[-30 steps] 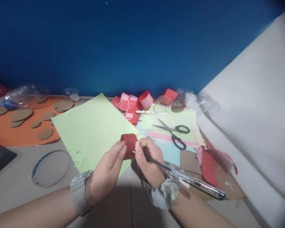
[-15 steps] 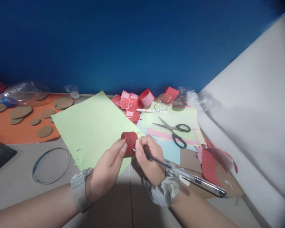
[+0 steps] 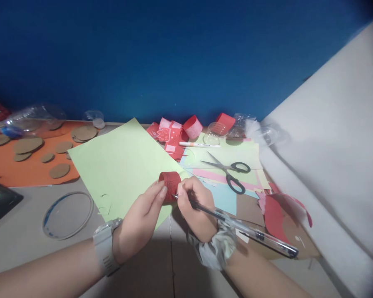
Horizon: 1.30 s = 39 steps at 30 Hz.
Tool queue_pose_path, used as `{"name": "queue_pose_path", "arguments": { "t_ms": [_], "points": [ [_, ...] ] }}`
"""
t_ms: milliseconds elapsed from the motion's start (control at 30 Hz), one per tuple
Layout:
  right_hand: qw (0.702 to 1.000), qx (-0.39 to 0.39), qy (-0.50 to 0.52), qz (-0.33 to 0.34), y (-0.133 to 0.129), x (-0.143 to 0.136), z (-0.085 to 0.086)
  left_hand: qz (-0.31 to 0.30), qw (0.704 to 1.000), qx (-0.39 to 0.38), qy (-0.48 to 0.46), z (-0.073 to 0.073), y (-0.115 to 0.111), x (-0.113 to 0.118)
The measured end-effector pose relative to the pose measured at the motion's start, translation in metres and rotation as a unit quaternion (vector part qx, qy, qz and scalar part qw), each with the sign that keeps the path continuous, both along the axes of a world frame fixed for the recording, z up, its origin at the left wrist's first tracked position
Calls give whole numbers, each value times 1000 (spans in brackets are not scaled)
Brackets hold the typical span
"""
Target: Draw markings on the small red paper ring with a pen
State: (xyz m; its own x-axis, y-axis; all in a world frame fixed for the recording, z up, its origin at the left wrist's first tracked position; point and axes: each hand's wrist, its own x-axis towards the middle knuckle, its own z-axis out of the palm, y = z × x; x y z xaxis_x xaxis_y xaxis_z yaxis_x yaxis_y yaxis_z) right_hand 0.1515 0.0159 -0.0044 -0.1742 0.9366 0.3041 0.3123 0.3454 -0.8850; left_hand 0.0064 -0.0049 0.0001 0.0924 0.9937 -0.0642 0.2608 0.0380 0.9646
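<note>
In the head view, the left hand (image 3: 139, 223) pinched a small red paper ring (image 3: 172, 186) between thumb and fingers, holding it in front of the person, above the near right edge of a light green sheet (image 3: 121, 165). The right hand (image 3: 199, 207) gripped a clear-barrelled pen (image 3: 245, 231), its tip at the ring's outer face, which bore fine dark marks; contact was too small to tell. A grey watch (image 3: 105, 248) circled the left wrist and a grey scrunchie (image 3: 219, 248) the right. Open scissors (image 3: 226, 168) lay on coloured papers (image 3: 222, 198) to the right, with a white marker (image 3: 199, 145) beyond them, near other red and pink paper pieces (image 3: 193, 127). To the left, a thin hoop (image 3: 46, 219) lay flat on the grey surface, near an orange sheet (image 3: 6, 176) carrying brown cardboard discs (image 3: 28, 145).
</note>
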Motion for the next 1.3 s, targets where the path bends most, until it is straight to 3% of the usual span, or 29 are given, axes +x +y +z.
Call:
{"name": "queue_pose_path", "arguments": {
  "t_ms": [267,533,767,1033,1300],
  "points": [
    [999,-5,-33,26,1,1,3,-5,1000,-4,-12,0,0,0],
    [1000,1,-28,9,0,2,0,1,1000,-1,-14,0,1,-1],
    [996,38,-60,47,0,2,-3,-8,1000,-13,-23,2,0,-2],
    [998,27,-59,17,-1,2,-7,1,1000,-4,-22,0,1,-2],
    [996,43,-62,51,0,4,-8,0,1000,-10,-25,1,0,-1]
  ]
}}
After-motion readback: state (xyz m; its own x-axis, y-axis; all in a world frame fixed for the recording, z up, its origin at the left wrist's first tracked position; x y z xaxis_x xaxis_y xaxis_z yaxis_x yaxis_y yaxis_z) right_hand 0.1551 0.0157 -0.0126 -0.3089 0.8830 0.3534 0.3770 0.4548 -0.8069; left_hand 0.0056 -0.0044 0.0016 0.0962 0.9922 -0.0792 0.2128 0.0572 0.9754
